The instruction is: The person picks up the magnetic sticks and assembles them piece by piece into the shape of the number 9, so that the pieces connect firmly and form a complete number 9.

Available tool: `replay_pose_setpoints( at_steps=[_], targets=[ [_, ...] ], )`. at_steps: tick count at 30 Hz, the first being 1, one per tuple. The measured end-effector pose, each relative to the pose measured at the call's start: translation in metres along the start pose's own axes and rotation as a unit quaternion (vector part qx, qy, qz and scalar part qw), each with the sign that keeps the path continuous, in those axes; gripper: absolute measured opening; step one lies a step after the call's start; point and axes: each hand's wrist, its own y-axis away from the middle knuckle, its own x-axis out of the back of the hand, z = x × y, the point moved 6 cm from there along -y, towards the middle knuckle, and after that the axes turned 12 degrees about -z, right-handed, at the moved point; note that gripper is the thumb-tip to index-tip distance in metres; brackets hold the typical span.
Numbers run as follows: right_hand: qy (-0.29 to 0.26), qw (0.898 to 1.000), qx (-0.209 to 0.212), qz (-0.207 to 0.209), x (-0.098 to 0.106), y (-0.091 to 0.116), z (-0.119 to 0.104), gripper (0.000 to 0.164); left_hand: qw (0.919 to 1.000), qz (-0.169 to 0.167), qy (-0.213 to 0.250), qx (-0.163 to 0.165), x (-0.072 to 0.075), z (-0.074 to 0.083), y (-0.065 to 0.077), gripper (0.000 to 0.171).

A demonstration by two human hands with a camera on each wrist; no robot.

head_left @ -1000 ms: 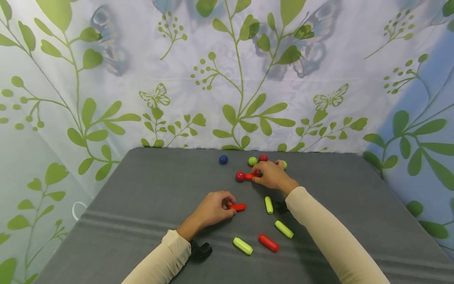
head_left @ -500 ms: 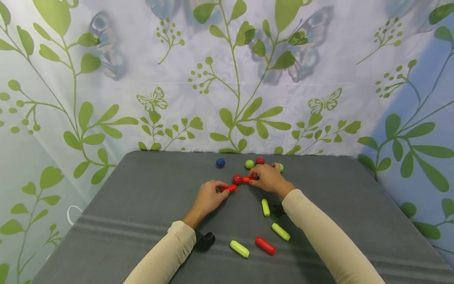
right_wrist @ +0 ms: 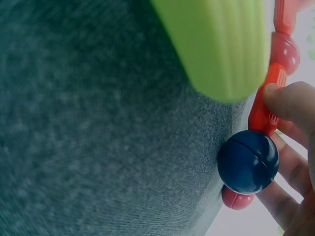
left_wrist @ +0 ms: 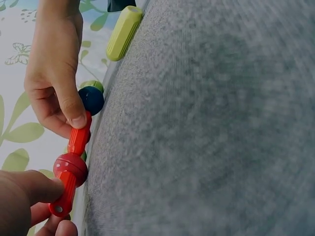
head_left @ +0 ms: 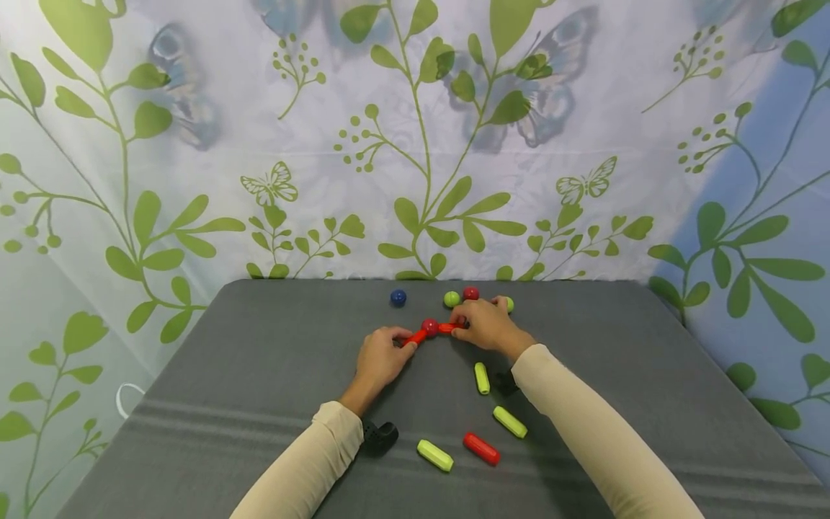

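My left hand (head_left: 379,357) pinches a ribbed red magnetic rod (left_wrist: 65,191) between thumb and fingers. Its far end meets a red ball (head_left: 430,327). On the other side of that ball a second red rod (right_wrist: 266,108) joins it, gripped by my right hand (head_left: 488,326) with the thumb along its side. A dark blue ball (right_wrist: 248,162) sits at this second rod's other end, shown in both wrist views and mostly covered by the right hand in the head view. Together the pieces form a slightly bent chain low over the grey table.
Behind the hands lie another blue ball (head_left: 398,297), a green ball (head_left: 451,299), a red ball (head_left: 470,293) and a partly covered green ball (head_left: 509,305). Nearer lie green rods (head_left: 435,455) and a red rod (head_left: 482,448). A patterned curtain (head_left: 292,108) borders the grey table (head_left: 259,360).
My left hand has carried its red rod forward until it meets the red ball. The right hand keeps its hold on the other rod, and the head view has shifted slightly.
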Motion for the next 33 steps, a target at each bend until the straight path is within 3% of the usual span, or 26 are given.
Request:
replay_pose_setpoints(
  at_steps=[4, 11, 21, 28, 33],
  targets=[
    [-0.001, 1.0, 0.001, 0.002, -0.001, 0.0, 0.0, 0.013, 0.9999, 0.006, -0.007, 0.007, 0.0, 0.001, 0.001, 0.016],
    [-0.002, 1.0, -0.004, 0.0, -0.001, 0.0, -0.001, 0.013, 0.999, -0.029, -0.013, 0.03, -0.009, 0.006, 0.003, 0.021],
    [-0.008, 1.0, -0.006, -0.002, -0.001, -0.002, -0.001, 0.011, 0.9972, -0.051, -0.017, 0.052, -0.018, 0.015, 0.0, 0.03],
    [0.001, 1.0, -0.005, -0.001, 0.0, -0.002, -0.001, 0.01, 0.9955, -0.085, -0.035, 0.021, -0.013, 0.016, -0.007, 0.034],
    [0.006, 1.0, -0.005, -0.005, -0.001, -0.002, -0.002, 0.01, 0.9941, -0.098, -0.016, -0.042, -0.002, 0.012, -0.013, 0.023]
  ],
)
